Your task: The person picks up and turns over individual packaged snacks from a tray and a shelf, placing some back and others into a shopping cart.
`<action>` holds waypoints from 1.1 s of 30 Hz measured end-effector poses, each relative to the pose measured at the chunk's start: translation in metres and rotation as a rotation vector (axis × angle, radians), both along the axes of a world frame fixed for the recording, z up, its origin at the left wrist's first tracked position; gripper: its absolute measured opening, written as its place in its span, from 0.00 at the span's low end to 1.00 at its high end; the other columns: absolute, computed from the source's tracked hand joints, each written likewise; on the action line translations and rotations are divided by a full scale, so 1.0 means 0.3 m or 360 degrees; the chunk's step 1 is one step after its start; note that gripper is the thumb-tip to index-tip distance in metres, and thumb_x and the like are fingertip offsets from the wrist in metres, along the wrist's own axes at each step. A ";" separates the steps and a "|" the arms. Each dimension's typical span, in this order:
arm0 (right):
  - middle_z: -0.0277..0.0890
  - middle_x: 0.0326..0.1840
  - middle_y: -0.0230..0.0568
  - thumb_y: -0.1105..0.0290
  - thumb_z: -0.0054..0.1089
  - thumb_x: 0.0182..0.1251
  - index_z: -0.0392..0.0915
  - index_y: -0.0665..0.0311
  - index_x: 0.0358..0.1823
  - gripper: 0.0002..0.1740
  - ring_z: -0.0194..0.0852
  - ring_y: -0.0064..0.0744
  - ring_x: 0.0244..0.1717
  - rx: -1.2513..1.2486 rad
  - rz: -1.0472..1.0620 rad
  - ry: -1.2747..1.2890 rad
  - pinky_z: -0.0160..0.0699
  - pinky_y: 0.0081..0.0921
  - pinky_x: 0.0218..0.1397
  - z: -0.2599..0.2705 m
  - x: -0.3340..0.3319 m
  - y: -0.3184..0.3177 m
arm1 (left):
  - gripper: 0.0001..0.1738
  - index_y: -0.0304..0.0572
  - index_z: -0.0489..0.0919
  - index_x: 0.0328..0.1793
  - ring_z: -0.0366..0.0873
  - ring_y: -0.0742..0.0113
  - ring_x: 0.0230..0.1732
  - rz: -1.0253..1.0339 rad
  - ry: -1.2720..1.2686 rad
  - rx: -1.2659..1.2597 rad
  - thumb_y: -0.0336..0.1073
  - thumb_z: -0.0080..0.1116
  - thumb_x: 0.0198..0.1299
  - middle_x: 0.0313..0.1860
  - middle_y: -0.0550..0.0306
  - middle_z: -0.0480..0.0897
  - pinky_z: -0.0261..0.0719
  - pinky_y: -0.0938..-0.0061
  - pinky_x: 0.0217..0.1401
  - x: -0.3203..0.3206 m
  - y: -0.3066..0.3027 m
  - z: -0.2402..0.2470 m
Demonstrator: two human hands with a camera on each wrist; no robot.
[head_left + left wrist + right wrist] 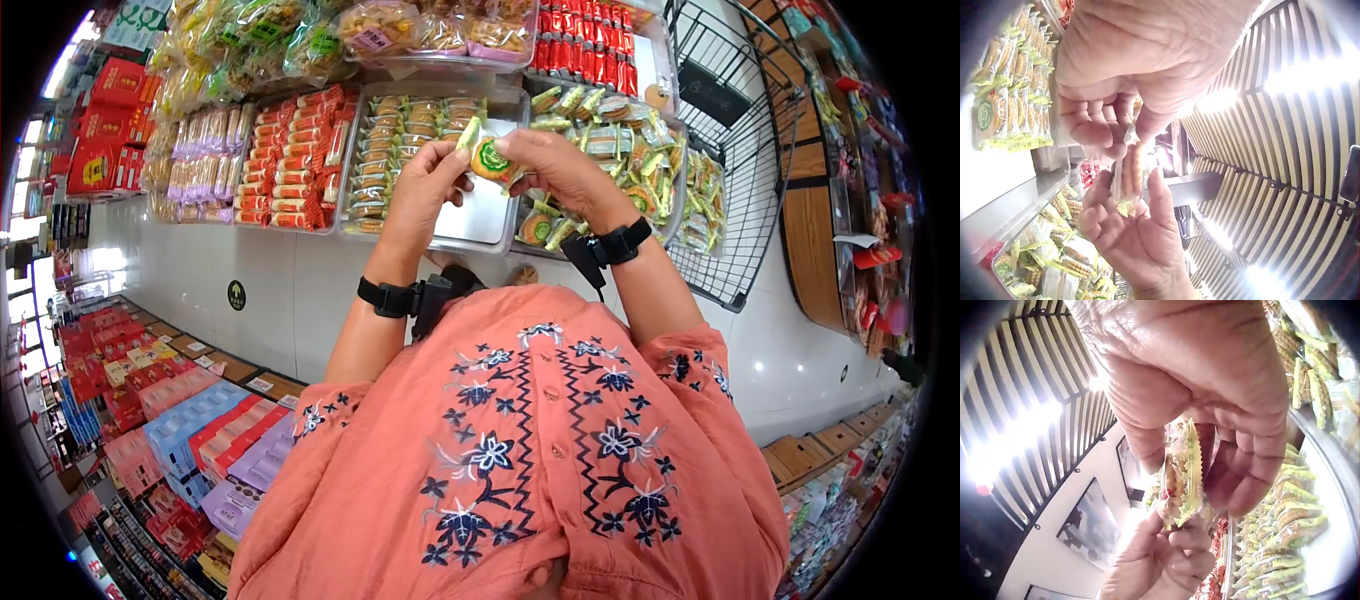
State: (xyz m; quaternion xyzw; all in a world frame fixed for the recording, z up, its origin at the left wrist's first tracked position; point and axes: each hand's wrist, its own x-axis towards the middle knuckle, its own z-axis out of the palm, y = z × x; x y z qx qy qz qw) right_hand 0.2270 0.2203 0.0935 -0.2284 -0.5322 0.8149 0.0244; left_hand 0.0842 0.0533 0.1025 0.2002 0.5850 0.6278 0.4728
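A clear-wrapped round biscuit with a green label (489, 158) is held up between both hands above a clear bin (482, 228). The left hand (425, 187) pinches one end of the wrapper, and the right hand (568, 172) pinches the other. Seen from the left wrist, the packet (1129, 175) is edge-on between the left hand (1147, 56) above and the right hand (1141, 244) below. In the right wrist view, the right hand (1197, 381) grips the packet (1180, 478) by its crimped edge, with the left hand (1160, 562) at its lower end.
Rows of wrapped biscuits (420, 125) stand in the bin under the hands. To its right is a bin of loose packets (640, 160), then a black wire cart (735, 200). Red-wrapped snacks (300, 150) lie to the left. Stacked boxes (180, 430) fill a shelf at lower left.
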 end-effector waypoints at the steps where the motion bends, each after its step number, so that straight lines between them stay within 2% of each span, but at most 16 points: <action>1: 0.83 0.43 0.33 0.52 0.64 0.74 0.81 0.62 0.49 0.19 0.82 0.23 0.44 -0.0020 -0.0016 0.0007 0.86 0.26 0.42 -0.012 -0.005 0.001 | 0.15 0.40 0.78 0.56 0.79 0.77 0.37 0.0032 -0.0039 0.0016 0.43 0.60 0.74 0.40 0.63 0.82 0.74 0.81 0.36 -0.003 0.001 -0.002; 3: 0.83 0.44 0.34 0.55 0.65 0.73 0.80 0.62 0.50 0.18 0.83 0.24 0.45 -0.0058 -0.0049 0.0020 0.87 0.27 0.43 -0.023 -0.012 -0.003 | 0.15 0.41 0.78 0.55 0.79 0.77 0.37 0.0094 -0.0119 0.0048 0.44 0.61 0.73 0.40 0.63 0.82 0.74 0.81 0.36 -0.001 0.004 -0.007; 6: 0.82 0.47 0.34 0.59 0.67 0.72 0.79 0.63 0.52 0.17 0.84 0.25 0.47 -0.0164 -0.0196 0.0136 0.88 0.28 0.47 -0.039 -0.028 -0.025 | 0.18 0.40 0.78 0.54 0.78 0.78 0.35 0.0073 0.0014 -0.0035 0.46 0.63 0.71 0.39 0.62 0.82 0.74 0.81 0.35 0.010 0.004 0.000; 9: 0.82 0.49 0.36 0.62 0.68 0.71 0.78 0.64 0.54 0.17 0.85 0.27 0.49 -0.0222 -0.0151 0.0140 0.89 0.30 0.50 -0.105 -0.042 -0.049 | 0.19 0.38 0.79 0.51 0.78 0.78 0.35 -0.0186 0.0425 -0.0275 0.47 0.66 0.68 0.38 0.61 0.82 0.73 0.81 0.34 -0.004 -0.020 -0.048; 10: 0.82 0.49 0.36 0.63 0.67 0.71 0.77 0.65 0.56 0.18 0.84 0.27 0.49 -0.0187 -0.0116 0.0077 0.89 0.29 0.50 -0.108 -0.039 -0.060 | 0.20 0.35 0.81 0.48 0.77 0.76 0.34 -0.0147 0.0581 -0.0423 0.46 0.68 0.66 0.36 0.60 0.82 0.73 0.79 0.34 0.002 -0.028 -0.043; 13: 0.80 0.52 0.38 0.64 0.65 0.72 0.74 0.68 0.61 0.22 0.83 0.29 0.50 0.0070 -0.0040 -0.0151 0.87 0.29 0.52 -0.142 -0.027 -0.071 | 0.22 0.31 0.82 0.49 0.80 0.67 0.37 -0.0130 0.0932 -0.0399 0.45 0.70 0.62 0.35 0.55 0.84 0.76 0.70 0.39 -0.027 -0.063 -0.101; 14: 0.79 0.51 0.39 0.64 0.64 0.72 0.73 0.70 0.62 0.23 0.83 0.29 0.49 0.0115 -0.0086 -0.0203 0.86 0.28 0.52 -0.147 -0.022 -0.077 | 0.22 0.31 0.82 0.50 0.81 0.59 0.37 -0.0140 0.1127 -0.0423 0.44 0.70 0.61 0.37 0.51 0.85 0.77 0.65 0.42 -0.055 -0.081 -0.139; 15: 0.79 0.51 0.39 0.64 0.63 0.72 0.73 0.70 0.62 0.23 0.83 0.29 0.49 0.0156 -0.0096 -0.0229 0.86 0.28 0.52 -0.159 -0.019 -0.078 | 0.18 0.32 0.81 0.47 0.81 0.51 0.39 -0.0211 0.1305 -0.0534 0.40 0.69 0.59 0.38 0.48 0.84 0.76 0.61 0.43 -0.071 -0.090 -0.116; 17: 0.79 0.51 0.40 0.64 0.63 0.73 0.73 0.72 0.62 0.23 0.82 0.29 0.50 0.0237 -0.0115 -0.0283 0.86 0.28 0.52 -0.184 -0.019 -0.081 | 0.12 0.34 0.79 0.43 0.79 0.46 0.40 -0.0247 0.1856 -0.0486 0.34 0.66 0.57 0.37 0.46 0.83 0.76 0.58 0.43 -0.086 -0.118 -0.125; 20: 0.81 0.49 0.44 0.63 0.62 0.73 0.71 0.73 0.63 0.25 0.85 0.33 0.45 0.0352 -0.0067 -0.0333 0.87 0.30 0.46 -0.179 -0.029 -0.107 | 0.08 0.38 0.77 0.39 0.78 0.44 0.42 -0.0376 0.2366 -0.0380 0.30 0.64 0.56 0.36 0.47 0.82 0.77 0.55 0.44 -0.072 -0.108 -0.117; 24: 0.82 0.47 0.47 0.63 0.60 0.72 0.71 0.73 0.63 0.25 0.87 0.34 0.41 0.0558 0.0075 -0.0379 0.87 0.31 0.42 -0.232 -0.050 -0.132 | 0.07 0.43 0.77 0.39 0.79 0.49 0.43 -0.0482 0.2559 -0.0288 0.29 0.63 0.54 0.35 0.50 0.82 0.78 0.55 0.44 -0.052 -0.081 -0.204; 27: 0.83 0.46 0.48 0.62 0.59 0.70 0.73 0.73 0.62 0.25 0.87 0.32 0.40 0.0795 0.0289 -0.0499 0.87 0.30 0.42 -0.248 -0.062 -0.142 | 0.12 0.45 0.80 0.48 0.78 0.48 0.45 -0.0628 0.2674 -0.0413 0.32 0.63 0.58 0.39 0.50 0.82 0.77 0.55 0.47 -0.060 -0.081 -0.250; 28: 0.84 0.45 0.47 0.62 0.59 0.68 0.74 0.72 0.61 0.25 0.86 0.31 0.39 0.1014 0.0348 -0.0559 0.86 0.30 0.42 -0.244 -0.068 -0.150 | 0.12 0.45 0.80 0.48 0.78 0.49 0.45 -0.0618 0.2704 -0.0406 0.32 0.63 0.58 0.40 0.51 0.81 0.77 0.56 0.47 -0.063 -0.079 -0.262; 31: 0.84 0.44 0.46 0.63 0.58 0.68 0.76 0.72 0.60 0.24 0.86 0.32 0.39 0.1024 0.0413 -0.0424 0.86 0.30 0.41 -0.300 -0.088 -0.168 | 0.10 0.46 0.79 0.46 0.77 0.50 0.46 -0.0589 0.2763 -0.0391 0.32 0.62 0.57 0.41 0.52 0.79 0.76 0.57 0.48 -0.068 -0.070 -0.289; 32: 0.84 0.45 0.46 0.64 0.57 0.68 0.76 0.72 0.60 0.24 0.85 0.32 0.39 0.0867 0.0470 -0.0533 0.86 0.30 0.41 -0.314 -0.095 -0.167 | 0.09 0.46 0.79 0.44 0.76 0.50 0.47 -0.0580 0.2761 -0.0392 0.32 0.61 0.57 0.42 0.51 0.78 0.76 0.57 0.48 -0.068 -0.067 -0.297; 33: 0.83 0.40 0.48 0.63 0.56 0.66 0.77 0.72 0.54 0.21 0.84 0.36 0.35 0.0931 0.0462 -0.0473 0.85 0.33 0.39 -0.335 -0.102 -0.168 | 0.07 0.46 0.78 0.41 0.76 0.50 0.47 -0.0572 0.2757 -0.0395 0.31 0.61 0.56 0.43 0.51 0.77 0.75 0.57 0.48 -0.067 -0.066 -0.301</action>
